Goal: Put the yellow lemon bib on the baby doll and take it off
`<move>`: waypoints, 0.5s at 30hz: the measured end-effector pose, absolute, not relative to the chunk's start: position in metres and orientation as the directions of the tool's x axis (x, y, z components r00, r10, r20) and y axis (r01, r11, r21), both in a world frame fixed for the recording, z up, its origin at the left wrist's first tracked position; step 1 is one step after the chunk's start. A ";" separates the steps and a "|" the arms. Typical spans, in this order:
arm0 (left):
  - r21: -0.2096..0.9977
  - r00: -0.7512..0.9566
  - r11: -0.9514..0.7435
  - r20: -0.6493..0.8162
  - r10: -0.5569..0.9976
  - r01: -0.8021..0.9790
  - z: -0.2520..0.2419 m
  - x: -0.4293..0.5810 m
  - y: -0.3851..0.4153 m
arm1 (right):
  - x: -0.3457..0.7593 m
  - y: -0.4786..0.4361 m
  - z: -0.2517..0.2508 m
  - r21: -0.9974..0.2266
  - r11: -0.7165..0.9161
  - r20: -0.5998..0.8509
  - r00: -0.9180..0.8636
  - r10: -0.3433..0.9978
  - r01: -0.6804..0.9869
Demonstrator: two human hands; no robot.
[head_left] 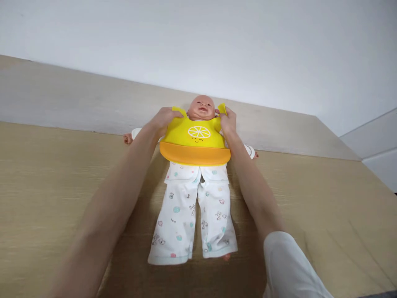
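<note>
A baby doll (201, 106) lies on its back in white printed pyjamas (181, 215), head away from me and arms spread out. Over its chest is a yellow bib (176, 132) with a white citrus slice, a smiling face and an orange catch pocket (195, 154). At the doll's left-of-view shoulder, my left hand (166, 119) pinches one neck strap of the bib. My right hand (228, 120) grips the other strap, whose end sticks up beside the doll's head. The straps are apart, one on each side of the neck.
Beneath the doll is a wooden surface (62, 174) with a paler strip (77, 95) along its back. A white wall (198, 45) rises behind it. White panels (378, 140) stand at the right.
</note>
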State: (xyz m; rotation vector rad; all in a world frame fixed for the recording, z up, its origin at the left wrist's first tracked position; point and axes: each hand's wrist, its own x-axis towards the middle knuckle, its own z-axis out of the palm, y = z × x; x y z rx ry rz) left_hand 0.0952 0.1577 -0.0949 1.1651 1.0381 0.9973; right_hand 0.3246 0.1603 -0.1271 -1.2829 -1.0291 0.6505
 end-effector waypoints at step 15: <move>0.905 0.474 0.289 -0.115 0.873 -0.313 -0.119 0.104 0.185 | 0.310 0.143 -0.126 -0.899 -0.115 -0.204 0.171 0.964 -0.422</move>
